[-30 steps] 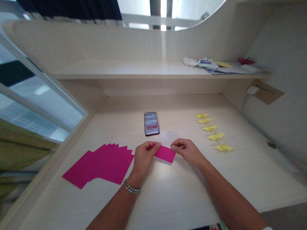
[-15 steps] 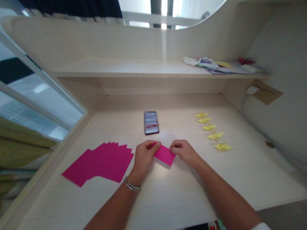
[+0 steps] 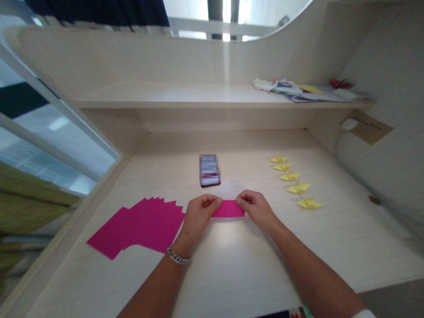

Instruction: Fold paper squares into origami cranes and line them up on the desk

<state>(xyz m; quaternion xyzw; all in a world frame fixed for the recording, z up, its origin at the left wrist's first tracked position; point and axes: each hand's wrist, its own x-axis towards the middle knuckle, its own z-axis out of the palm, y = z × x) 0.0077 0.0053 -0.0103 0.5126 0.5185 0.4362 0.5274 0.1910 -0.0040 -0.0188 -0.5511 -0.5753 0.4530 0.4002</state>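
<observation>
On the pale wooden desk [image 3: 225, 282], two bare forearms [image 3: 152, 282] slant inward from the near side, the left passing beside a fan of magenta paper squares [image 3: 142, 225]. The left hand [image 3: 198, 217] and right hand [image 3: 257, 207] face each other, thumbs inward, fingers curled, each pinching one end of a magenta paper rectangle [image 3: 228, 209] midway between them. Its long axis runs left to right, nearly parallel to the desk's back edge.

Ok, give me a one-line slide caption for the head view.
Left hand and right hand hold a pink paper between fanned pink sheets and five yellow paper figures.
</observation>
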